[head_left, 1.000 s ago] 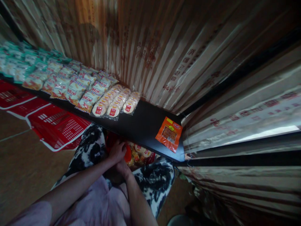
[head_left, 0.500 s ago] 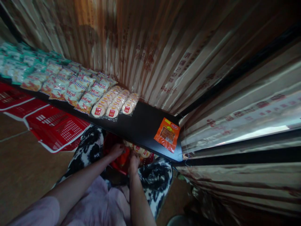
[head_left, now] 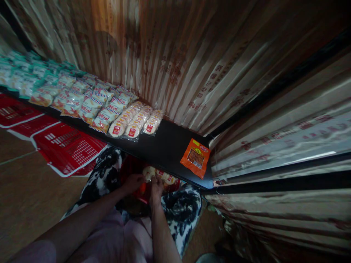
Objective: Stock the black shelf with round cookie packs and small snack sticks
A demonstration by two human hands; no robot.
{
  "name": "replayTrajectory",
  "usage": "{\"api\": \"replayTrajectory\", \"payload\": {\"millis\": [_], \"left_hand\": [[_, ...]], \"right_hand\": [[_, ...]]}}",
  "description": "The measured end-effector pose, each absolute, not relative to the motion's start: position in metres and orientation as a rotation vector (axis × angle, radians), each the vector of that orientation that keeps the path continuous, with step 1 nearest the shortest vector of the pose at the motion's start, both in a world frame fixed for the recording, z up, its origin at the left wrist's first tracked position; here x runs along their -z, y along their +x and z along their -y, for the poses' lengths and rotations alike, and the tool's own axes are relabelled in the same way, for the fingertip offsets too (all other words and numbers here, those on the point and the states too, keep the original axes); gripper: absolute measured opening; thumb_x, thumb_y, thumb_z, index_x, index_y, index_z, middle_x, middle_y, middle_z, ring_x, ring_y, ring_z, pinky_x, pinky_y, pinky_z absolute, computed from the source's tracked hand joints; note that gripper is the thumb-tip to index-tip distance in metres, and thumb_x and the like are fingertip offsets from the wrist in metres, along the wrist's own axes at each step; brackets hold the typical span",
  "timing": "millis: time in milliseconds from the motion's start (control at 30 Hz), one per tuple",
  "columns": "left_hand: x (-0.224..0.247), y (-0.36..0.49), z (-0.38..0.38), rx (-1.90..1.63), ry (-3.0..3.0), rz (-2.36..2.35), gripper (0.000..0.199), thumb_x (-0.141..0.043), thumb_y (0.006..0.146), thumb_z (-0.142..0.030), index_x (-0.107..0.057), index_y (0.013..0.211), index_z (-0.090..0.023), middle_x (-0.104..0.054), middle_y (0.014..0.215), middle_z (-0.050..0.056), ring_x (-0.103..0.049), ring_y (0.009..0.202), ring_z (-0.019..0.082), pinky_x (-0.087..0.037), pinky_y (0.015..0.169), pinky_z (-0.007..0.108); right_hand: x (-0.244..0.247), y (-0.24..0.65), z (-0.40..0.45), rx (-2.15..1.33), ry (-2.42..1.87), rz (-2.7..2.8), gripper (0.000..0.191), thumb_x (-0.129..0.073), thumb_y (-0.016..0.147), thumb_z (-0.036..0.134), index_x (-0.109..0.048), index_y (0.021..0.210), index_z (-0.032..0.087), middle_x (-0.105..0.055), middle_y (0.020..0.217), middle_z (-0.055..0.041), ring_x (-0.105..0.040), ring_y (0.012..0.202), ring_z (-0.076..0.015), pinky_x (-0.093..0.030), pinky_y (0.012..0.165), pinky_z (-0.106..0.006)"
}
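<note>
Low between my knees is a red basket (head_left: 145, 197), partly under the shelf's front edge. Round white rice cracker packets (head_left: 167, 177) with red labels lie in it. My left hand (head_left: 134, 182) pinches the left end of one rice cracker packet (head_left: 148, 172). On the same packet's right side, my right hand (head_left: 156, 187) has its fingers closed; some fingertips are hidden. Above, on the black shelf (head_left: 167, 146), stand three rows of similar rice cracker packets (head_left: 133, 126), to the left of an orange snack bag (head_left: 195, 157).
Rows of white and orange snack bags (head_left: 102, 117) and green snack bags (head_left: 27, 78) fill the shelf's left part. Red printed sheets (head_left: 68, 146) hang below its front edge. A pleated curtain (head_left: 170, 54) rises behind, and dark bars (head_left: 274, 87) cross at right.
My left hand has shifted from the orange-red thing in the basket onto a rice cracker packet, which now shows between both hands. The view has shifted slightly.
</note>
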State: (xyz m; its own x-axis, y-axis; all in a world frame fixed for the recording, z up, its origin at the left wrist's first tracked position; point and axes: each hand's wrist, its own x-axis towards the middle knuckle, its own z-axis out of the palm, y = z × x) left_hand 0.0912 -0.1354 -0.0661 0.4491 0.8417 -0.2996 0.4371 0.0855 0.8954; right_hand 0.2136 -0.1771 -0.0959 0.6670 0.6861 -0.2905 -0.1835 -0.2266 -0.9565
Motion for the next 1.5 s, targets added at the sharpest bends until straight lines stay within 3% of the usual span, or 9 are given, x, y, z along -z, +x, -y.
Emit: {"api": "replayTrajectory", "payload": {"millis": [200,433,600,867,1000,1267,1500], "left_hand": [[0.059,0.085,0.144,-0.424,1.579,-1.086,0.022,-0.048,0.074,-0.026,-0.067,0.076,-0.015,-0.067,0.074,0.002,-0.058,0.074,0.015,-0.041,0.068,0.022],[0.063,0.081,0.146,-0.489,1.454,-1.014,0.023,-0.05,0.073,-0.029,-0.063,0.084,-0.013,-0.066,0.078,0.004,-0.058,0.074,0.016,-0.043,0.069,0.024],[0.068,0.079,0.146,-0.554,1.318,-1.051,0.045,-0.051,0.073,-0.03,-0.049,0.115,-0.013,-0.067,0.083,0.005,-0.059,0.074,0.015,-0.044,0.068,0.025],[0.076,0.078,0.143,-0.53,1.228,-1.083,0.056,-0.049,0.073,-0.03,-0.038,0.125,-0.012,-0.065,0.071,0.002,-0.059,0.062,0.013,-0.044,0.062,0.027],[0.075,0.079,0.142,-0.601,1.144,-1.091,0.055,-0.052,0.073,-0.033,-0.041,0.121,-0.01,-0.063,0.065,0.001,-0.058,0.06,0.013,-0.044,0.062,0.027],[0.066,0.08,0.136,-0.637,0.931,-1.115,0.038,-0.059,0.067,-0.038,-0.055,0.094,-0.012,-0.06,0.066,0.0,-0.055,0.057,0.012,-0.045,0.057,0.026],[0.053,0.079,0.137,-0.669,1.034,-1.091,0.033,-0.058,0.064,-0.036,-0.057,0.089,-0.013,-0.062,0.079,0.003,-0.056,0.069,0.014,-0.044,0.063,0.025]], "right_hand": [[0.085,0.213,0.183,-0.925,-1.543,0.24,0.031,-0.06,0.059,0.037,-0.062,0.083,0.016,-0.066,0.073,-0.0016,-0.059,0.065,-0.014,-0.045,0.062,-0.025],[0.081,0.214,0.188,-0.97,-1.503,0.213,0.033,-0.06,0.057,0.034,-0.061,0.086,0.017,-0.065,0.075,-0.0006,-0.06,0.068,-0.0138,-0.046,0.063,-0.026],[0.084,0.215,0.194,-0.998,-1.464,0.185,0.035,-0.063,0.056,0.035,-0.058,0.086,0.019,-0.064,0.074,0.0014,-0.059,0.065,-0.0127,-0.044,0.058,-0.023],[0.071,0.212,0.206,-1.09,-1.445,0.226,0.031,-0.064,0.057,0.037,-0.057,0.081,0.02,-0.054,0.056,0.0065,-0.047,0.048,-0.008,-0.037,0.048,-0.02],[0.07,0.211,0.207,-1.09,-1.48,0.221,0.032,-0.064,0.055,0.038,-0.059,0.081,0.019,-0.053,0.056,0.0052,-0.046,0.048,-0.0085,-0.038,0.049,-0.022],[0.072,0.208,0.208,-1.246,-1.416,0.22,0.037,-0.067,0.057,0.035,-0.062,0.09,0.019,-0.061,0.069,0.0015,-0.051,0.054,-0.0089,-0.043,0.056,-0.023],[0.074,0.206,0.208,-1.23,-1.458,0.352,0.04,-0.064,0.061,0.035,-0.061,0.095,0.016,-0.061,0.064,0.0012,-0.054,0.054,-0.0111,-0.044,0.057,-0.024]]}}
